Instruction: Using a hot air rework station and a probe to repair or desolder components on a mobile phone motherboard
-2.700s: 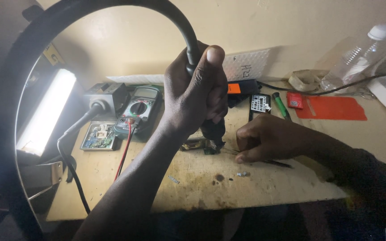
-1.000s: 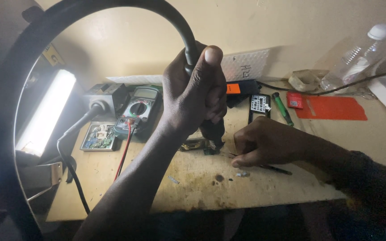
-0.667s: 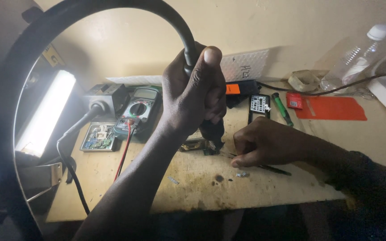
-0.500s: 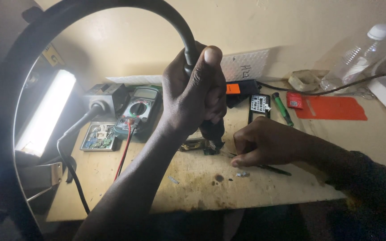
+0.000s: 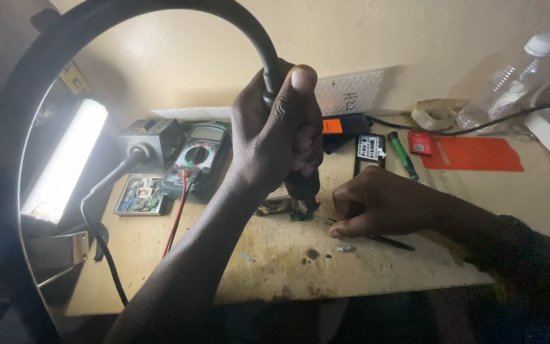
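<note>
Left hand (image 5: pixel 278 137) is clenched round the hot-air handle (image 5: pixel 302 185), nozzle down at bench (image 5: pixel 160 255) centre. Right hand (image 5: pixel 377 204) at 3 o'clock, fingers curled, tweezers (image 5: pixel 386 241) pinched beside small circuit board (image 5: pixel 284 207). Board judged light, stiff, fragile; best held by edges.

Worn wooden bench (image 5: pixel 275 274), pale top, scorch marks near front edge. Small circuit board (image 5: pixel 288 208) just below left-hand grip, touching right fingertips. Dark tweezers (image 5: pixel 383 241) under right hand. Tiny metal part (image 5: pixel 346 248) just in front of it. Green multimeter (image 5: pixel 197 156) left of grip, red lead trailing forward. Loose circuit board (image 5: pixel 140 196) farther left. Green screwdriver (image 5: pixel 402 155), red plastic sheet (image 5: pixel 479 154), clear bottle (image 5: pixel 510 76) well right.
</note>
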